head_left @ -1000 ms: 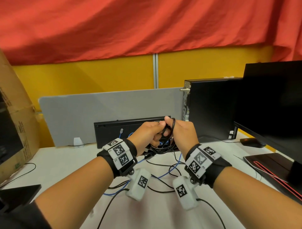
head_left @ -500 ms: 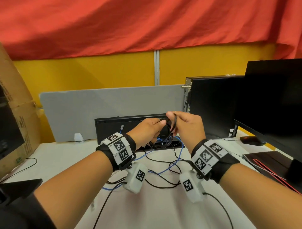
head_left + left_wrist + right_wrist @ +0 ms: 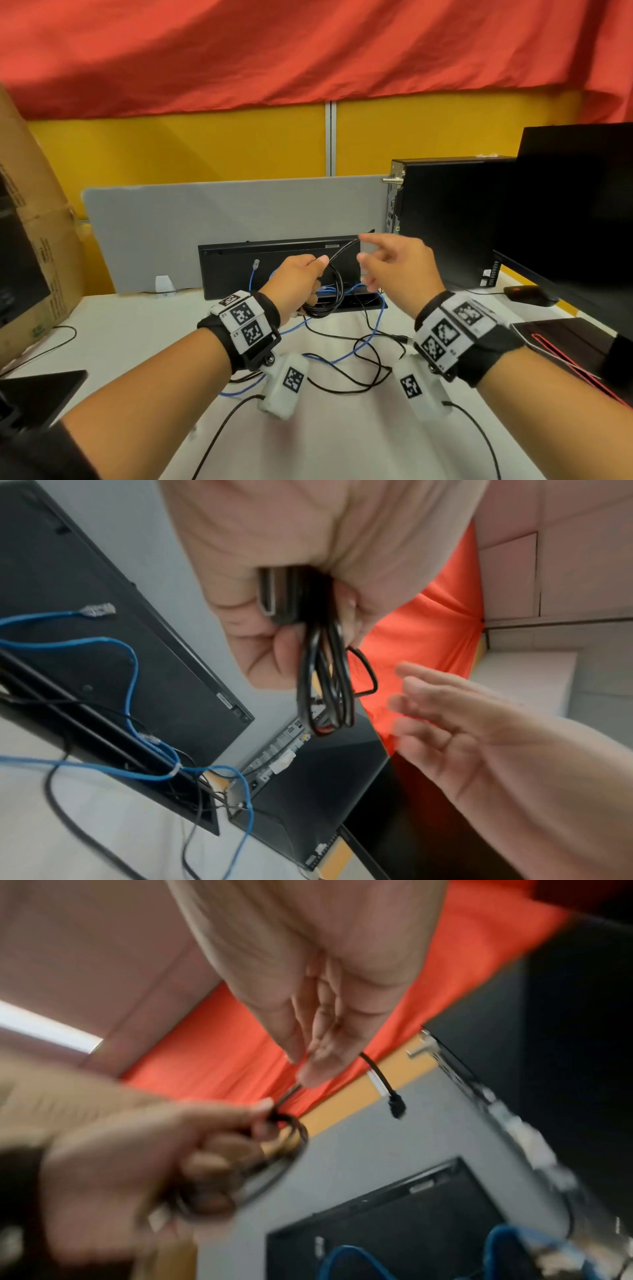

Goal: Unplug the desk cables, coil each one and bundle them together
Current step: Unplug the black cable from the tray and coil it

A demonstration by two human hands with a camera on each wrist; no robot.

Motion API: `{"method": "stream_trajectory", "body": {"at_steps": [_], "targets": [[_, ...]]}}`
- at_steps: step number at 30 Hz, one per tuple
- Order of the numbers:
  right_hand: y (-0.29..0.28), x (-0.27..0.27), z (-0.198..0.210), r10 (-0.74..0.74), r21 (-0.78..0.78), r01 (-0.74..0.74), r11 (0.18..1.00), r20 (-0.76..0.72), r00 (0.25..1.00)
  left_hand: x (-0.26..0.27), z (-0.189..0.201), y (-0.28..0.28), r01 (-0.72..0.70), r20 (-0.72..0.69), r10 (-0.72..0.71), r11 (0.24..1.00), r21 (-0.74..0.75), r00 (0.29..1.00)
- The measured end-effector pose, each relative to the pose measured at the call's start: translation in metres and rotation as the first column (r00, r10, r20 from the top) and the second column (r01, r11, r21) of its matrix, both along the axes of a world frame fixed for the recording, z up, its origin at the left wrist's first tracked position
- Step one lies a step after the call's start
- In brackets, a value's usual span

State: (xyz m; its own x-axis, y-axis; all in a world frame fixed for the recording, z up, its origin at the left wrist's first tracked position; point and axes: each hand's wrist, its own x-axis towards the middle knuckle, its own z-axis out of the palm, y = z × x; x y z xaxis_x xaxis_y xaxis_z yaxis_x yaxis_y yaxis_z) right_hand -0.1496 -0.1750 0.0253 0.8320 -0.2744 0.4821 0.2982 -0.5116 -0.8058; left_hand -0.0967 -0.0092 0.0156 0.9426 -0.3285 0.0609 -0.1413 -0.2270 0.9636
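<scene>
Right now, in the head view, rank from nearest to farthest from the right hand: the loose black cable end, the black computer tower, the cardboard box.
1. Loose black cable end: just left of the right hand, at its fingertips.
2. Black computer tower: close behind it, to the right.
3. Cardboard box: far left edge of the desk.

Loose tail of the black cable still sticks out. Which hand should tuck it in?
Right. The right hand is open and empty beside the free connector end. The left hand grips the black cable coil, so it likely should keep holding.
</scene>
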Motion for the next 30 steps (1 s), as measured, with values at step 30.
{"method": "stream_trajectory", "body": {"at_steps": [30], "targets": [[0.023,-0.014,-0.023,0.132,0.572,0.023,0.820,-0.229,0.964,-0.019,-0.013,-0.014,0.298,0.066,-0.291,0.923,-0.243,0.954]]}}
